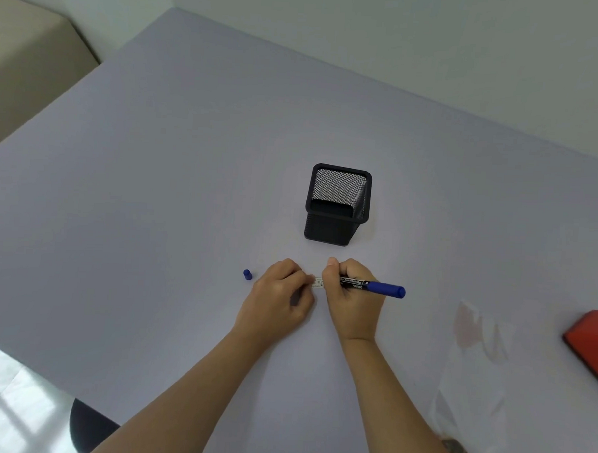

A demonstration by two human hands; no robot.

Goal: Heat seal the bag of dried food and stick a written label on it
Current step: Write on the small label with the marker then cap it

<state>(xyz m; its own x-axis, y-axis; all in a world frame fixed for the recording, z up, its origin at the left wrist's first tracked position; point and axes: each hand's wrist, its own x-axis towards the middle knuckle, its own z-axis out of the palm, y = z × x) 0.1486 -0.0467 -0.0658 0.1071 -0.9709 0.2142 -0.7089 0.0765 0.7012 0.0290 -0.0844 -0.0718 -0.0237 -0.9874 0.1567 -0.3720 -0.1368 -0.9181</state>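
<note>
A small white label point(317, 282) lies on the grey table between my two hands. My left hand point(281, 295) pinches its left end with curled fingers. My right hand point(351, 292) grips a blue and black marker point(373, 286), whose capped rear end points right; the tip is hidden under my fingers at the label. The marker's blue cap point(247, 274) stands on the table left of my left hand. A clear plastic bag point(473, 367) with faint pinkish contents lies flat at the right, near my right forearm.
A black mesh pen holder point(338, 204) stands just beyond my hands. A red object point(590, 341) is cut off by the right edge of the view. The table's left edge runs diagonally; a dark round seat point(86, 426) shows below it.
</note>
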